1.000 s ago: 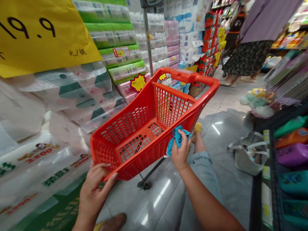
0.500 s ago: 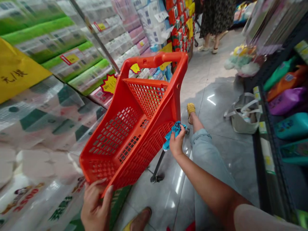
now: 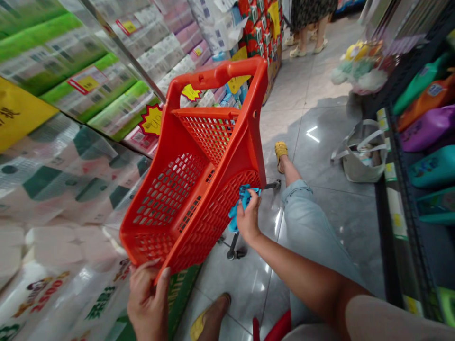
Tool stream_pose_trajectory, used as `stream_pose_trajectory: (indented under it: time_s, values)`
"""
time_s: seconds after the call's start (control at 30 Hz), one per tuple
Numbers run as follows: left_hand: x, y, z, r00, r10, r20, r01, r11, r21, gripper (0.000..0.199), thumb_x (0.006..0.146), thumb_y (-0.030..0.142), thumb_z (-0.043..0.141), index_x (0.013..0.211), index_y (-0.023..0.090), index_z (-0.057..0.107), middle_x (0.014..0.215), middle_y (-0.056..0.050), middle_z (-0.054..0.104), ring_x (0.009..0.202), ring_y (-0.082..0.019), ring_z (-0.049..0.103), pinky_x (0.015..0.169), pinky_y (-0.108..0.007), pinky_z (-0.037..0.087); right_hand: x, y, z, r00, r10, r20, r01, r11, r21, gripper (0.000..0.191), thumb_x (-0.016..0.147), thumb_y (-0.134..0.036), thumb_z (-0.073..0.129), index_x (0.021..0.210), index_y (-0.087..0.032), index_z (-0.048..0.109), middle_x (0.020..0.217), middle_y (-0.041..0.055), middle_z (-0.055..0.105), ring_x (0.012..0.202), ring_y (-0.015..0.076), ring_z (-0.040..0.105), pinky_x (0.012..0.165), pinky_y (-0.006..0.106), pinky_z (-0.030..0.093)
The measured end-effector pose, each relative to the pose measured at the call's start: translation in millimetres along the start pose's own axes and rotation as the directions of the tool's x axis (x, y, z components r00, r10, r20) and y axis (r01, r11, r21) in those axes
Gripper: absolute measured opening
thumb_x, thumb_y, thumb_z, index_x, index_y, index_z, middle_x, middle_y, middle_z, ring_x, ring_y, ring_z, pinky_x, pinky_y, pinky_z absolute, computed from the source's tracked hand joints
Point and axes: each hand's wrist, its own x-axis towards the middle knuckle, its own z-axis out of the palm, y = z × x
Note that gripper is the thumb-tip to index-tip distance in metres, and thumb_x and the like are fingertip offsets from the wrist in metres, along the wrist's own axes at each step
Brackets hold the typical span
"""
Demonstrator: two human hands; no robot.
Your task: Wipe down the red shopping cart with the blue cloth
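Observation:
A red plastic shopping cart [image 3: 199, 208] with latticed sides stands tilted across the middle of the head view, its basket bare inside. My left hand [image 3: 147, 296] grips the rim at the cart's near end, thumb on the outer side and fingers over the edge. In my right hand [image 3: 250, 215] is a crumpled blue cloth [image 3: 234, 212], pressed against the outer latticed side of the basket. The cart's handle [image 3: 216, 75] rises at the far end, touched by neither hand. Part of the cloth is hidden behind my fingers.
Stacked tissue packs [image 3: 81, 85] line the left side. A dark shelf [image 3: 415, 227] with coloured bottles [image 3: 432, 125] runs along the right. A pale tote bag [image 3: 364, 163] sits on the tiled floor [image 3: 320, 123]. Another person's legs [image 3: 311, 35] show at the back.
My right hand has slid the blue cloth left and slightly down along the cart's side. The cart appears slightly shifted in view; my left hand keeps its grip.

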Motion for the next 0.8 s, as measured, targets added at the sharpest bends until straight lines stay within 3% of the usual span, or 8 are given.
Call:
stream_pose_trajectory:
  time_s: [0.13,0.3,0.4,0.5,0.57,0.7,0.73,0.8]
  values:
    - [1,1,-2.0,1.0,-0.005,0.004,0.005,1.0,0.004,0.02,0.092,0.034,0.057,0.076,0.023,0.055,0.086,-0.003,0.061,0.094,-0.022,0.06,0.116,-0.055,0.034,-12,-17,-8,0.981,-0.118,0.156,0.109,0.992,0.062,0.047,0.078,-0.011,0.052,0.123,-0.023,0.052,0.121,0.0101,0.049,0.11,0.0206,0.057,0.101,0.041,0.049]
    - [-1,6,-2.0,0.999,-0.035,0.018,0.035,0.999,-0.008,0.021,0.093,0.032,0.057,0.074,0.023,0.054,0.088,-0.004,0.062,0.098,-0.022,0.059,0.116,-0.057,0.031,13,-19,-14,0.999,-0.027,0.031,0.025,0.999,0.045,0.047,0.082,-0.011,0.043,0.129,-0.02,0.043,0.124,0.013,0.045,0.12,0.0234,0.047,0.11,0.051,0.04]
    - [-1,6,2.0,1.0,-0.031,0.001,0.031,1.0,-0.001,0.022,0.093,0.032,0.057,0.073,0.023,0.054,0.087,-0.004,0.062,0.096,-0.021,0.058,0.116,-0.058,0.032,-11,-41,-11,0.994,-0.051,0.094,0.044,0.996,0.073,0.051,0.082,-0.011,0.045,0.132,-0.021,0.041,0.125,0.0127,0.045,0.12,0.0235,0.048,0.109,0.05,0.041]
    - [-2,6,4.3,0.999,-0.031,-0.01,0.032,0.999,0.011,0.023,0.093,0.033,0.057,0.073,0.023,0.053,0.086,-0.004,0.062,0.095,-0.021,0.059,0.117,-0.057,0.031,-44,-62,-16,0.901,-0.233,0.366,0.175,0.967,0.185,0.052,0.08,-0.009,0.049,0.13,-0.024,0.046,0.126,0.0115,0.044,0.114,0.0216,0.054,0.103,0.043,0.048]
    - [-2,7,4.3,0.999,-0.041,-0.013,0.041,0.999,0.019,0.025,0.093,0.035,0.056,0.071,0.023,0.051,0.085,-0.003,0.062,0.095,-0.021,0.059,0.117,-0.055,0.031,-49,-63,-21,0.848,-0.313,0.428,0.238,0.946,0.22,0.049,0.078,-0.008,0.051,0.124,-0.025,0.052,0.124,0.0101,0.046,0.11,0.0208,0.056,0.099,0.04,0.051]
    - [-3,14,5.3,0.999,-0.054,-0.008,0.054,0.998,0.018,0.029,0.094,0.038,0.055,0.069,0.024,0.05,0.079,-0.002,0.061,0.096,-0.021,0.06,0.117,-0.054,0.032,-31,-54,-23,0.951,-0.201,0.235,0.177,0.977,0.12,0.045,0.079,-0.009,0.046,0.122,-0.022,0.051,0.119,0.0108,0.047,0.114,0.0239,0.051,0.105,0.049,0.045]
    - [-3,16,6.4,0.998,-0.058,-0.013,0.058,0.998,0.013,0.03,0.094,0.039,0.055,0.068,0.023,0.05,0.078,-0.002,0.061,0.095,-0.021,0.06,0.116,-0.054,0.032,-32,-54,-21,0.961,-0.177,0.212,0.156,0.981,0.113,0.046,0.08,-0.009,0.045,0.124,-0.021,0.049,0.12,0.0116,0.046,0.115,0.0243,0.05,0.106,0.05,0.044]
    - [-2,19,9.0,0.997,-0.068,-0.034,0.068,0.998,-0.003,0.031,0.094,0.039,0.056,0.068,0.023,0.05,0.078,-0.002,0.061,0.095,-0.021,0.06,0.115,-0.054,0.033,-48,-61,-17,0.935,-0.215,0.282,0.182,0.974,0.138,0.049,0.081,-0.009,0.047,0.128,-0.021,0.046,0.123,0.0126,0.044,0.116,0.0238,0.05,0.105,0.048,0.046]
